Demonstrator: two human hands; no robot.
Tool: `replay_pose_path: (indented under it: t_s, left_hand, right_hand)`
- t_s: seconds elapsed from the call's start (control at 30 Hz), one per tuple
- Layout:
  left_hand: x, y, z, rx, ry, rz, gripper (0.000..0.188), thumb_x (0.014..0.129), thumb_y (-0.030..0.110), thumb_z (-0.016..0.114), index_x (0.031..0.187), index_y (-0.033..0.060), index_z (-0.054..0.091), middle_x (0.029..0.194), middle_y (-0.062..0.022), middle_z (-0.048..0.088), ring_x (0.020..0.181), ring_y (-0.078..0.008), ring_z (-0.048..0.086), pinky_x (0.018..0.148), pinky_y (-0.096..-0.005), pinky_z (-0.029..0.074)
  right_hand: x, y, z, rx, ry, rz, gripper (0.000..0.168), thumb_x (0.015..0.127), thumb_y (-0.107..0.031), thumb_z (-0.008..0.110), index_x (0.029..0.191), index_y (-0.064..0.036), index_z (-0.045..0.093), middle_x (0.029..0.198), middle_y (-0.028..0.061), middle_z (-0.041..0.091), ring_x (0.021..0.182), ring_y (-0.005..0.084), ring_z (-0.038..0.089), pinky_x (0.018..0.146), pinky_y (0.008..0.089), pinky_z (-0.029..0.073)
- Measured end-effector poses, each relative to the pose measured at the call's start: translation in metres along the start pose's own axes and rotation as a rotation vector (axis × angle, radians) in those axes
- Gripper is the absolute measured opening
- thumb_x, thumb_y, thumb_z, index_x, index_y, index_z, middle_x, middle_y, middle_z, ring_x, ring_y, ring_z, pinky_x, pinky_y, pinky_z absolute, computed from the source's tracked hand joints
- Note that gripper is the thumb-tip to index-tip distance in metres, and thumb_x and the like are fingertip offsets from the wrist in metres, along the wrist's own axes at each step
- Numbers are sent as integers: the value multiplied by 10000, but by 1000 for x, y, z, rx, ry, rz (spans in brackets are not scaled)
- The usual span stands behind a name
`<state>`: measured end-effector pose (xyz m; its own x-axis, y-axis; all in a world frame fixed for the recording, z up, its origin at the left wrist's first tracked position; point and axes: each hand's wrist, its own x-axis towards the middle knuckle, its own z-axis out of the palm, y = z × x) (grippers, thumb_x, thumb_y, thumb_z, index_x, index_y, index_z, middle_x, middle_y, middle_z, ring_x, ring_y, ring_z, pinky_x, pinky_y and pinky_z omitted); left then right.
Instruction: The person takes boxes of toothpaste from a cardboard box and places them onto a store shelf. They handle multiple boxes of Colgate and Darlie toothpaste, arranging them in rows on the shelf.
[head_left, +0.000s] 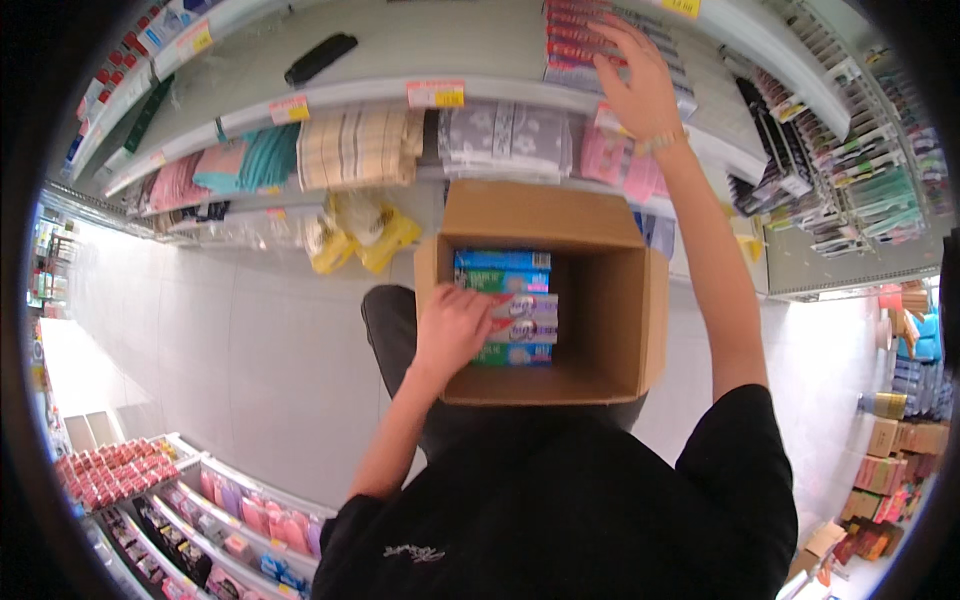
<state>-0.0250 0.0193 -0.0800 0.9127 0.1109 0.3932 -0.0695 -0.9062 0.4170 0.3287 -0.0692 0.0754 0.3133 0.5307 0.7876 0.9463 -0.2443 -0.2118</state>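
An open cardboard box (544, 214) rests on my lap, its flaps spread. Inside, toothpaste cartons (517, 352) in blue, green and silver-purple form a row along the left side. My left hand (454, 319) reaches in over the box's left edge, its fingers at the red ends of the silver-purple cartons (536, 307); whether it grips one is hard to see. At the upper right, my right hand (637, 82) is on or just over a stack of red toothpaste cartons (574, 37) on the shelf, fingers spread, with nothing seen in its grasp.
A shelf edge with price tags (435, 94) crosses ahead. On the same shelf lies a black object (321, 58). Folded towels (360, 146) fill the level below, with yellow packages (360, 232) lower down. Hanging goods (862, 165) are at right; another stocked shelf (262, 517) stands behind at left.
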Motion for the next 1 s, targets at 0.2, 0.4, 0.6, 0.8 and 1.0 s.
replay_pose_path:
  t_s: [0.2, 0.4, 0.6, 0.8, 1.0]
  left_hand:
    - [3, 7, 0, 114, -57, 17, 84, 845, 99, 694, 925, 76, 685, 837, -79, 680, 836, -267, 664, 916, -415, 488]
    - [-6, 8, 0, 171, -86, -3, 68, 859, 109, 692, 922, 85, 683, 841, -73, 688, 834, -259, 665, 936, -396, 475]
    - [-9, 9, 4, 187, -76, -2, 60, 874, 117, 688, 923, 82, 680, 848, -76, 695, 844, -259, 668, 933, -391, 469]
    - [-9, 10, 3, 198, -95, -19, 67, 876, 126, 691, 921, 78, 680, 867, -78, 698, 863, -266, 668, 942, -396, 463]
    - [-9, 10, 2, 177, -92, -27, 139, 864, 134, 708, 988, 81, 675, 891, -78, 684, 884, -275, 659, 940, -398, 463]
  right_hand:
    - [-122, -116, -60, 727, -834, 286, 122, 929, -92, 605, 1000, -34, 685, 954, 123, 751, 894, 283, 727, 805, 365, 558]
    - [-261, -98, 24, 419, -914, 756, 404, 883, -182, 654, 1227, 29, 637, 1124, 251, 715, 1060, 366, 704, 918, 428, 546]
    - [-333, -82, 70, 256, -669, 1375, 785, 848, -304, 716, 1451, 120, 448, 1379, 341, 586, 1278, 400, 602, 1068, 417, 478]
    - [-322, -87, 57, 418, -932, 1297, 861, 794, -347, 801, 1451, 105, 476, 1319, 327, 624, 1234, 386, 630, 1039, 391, 497]
    - [-306, -93, 36, 620, -694, 1321, 516, 820, -119, 850, 1257, 24, 615, 1021, 112, 719, 934, 145, 668, 799, 301, 555]
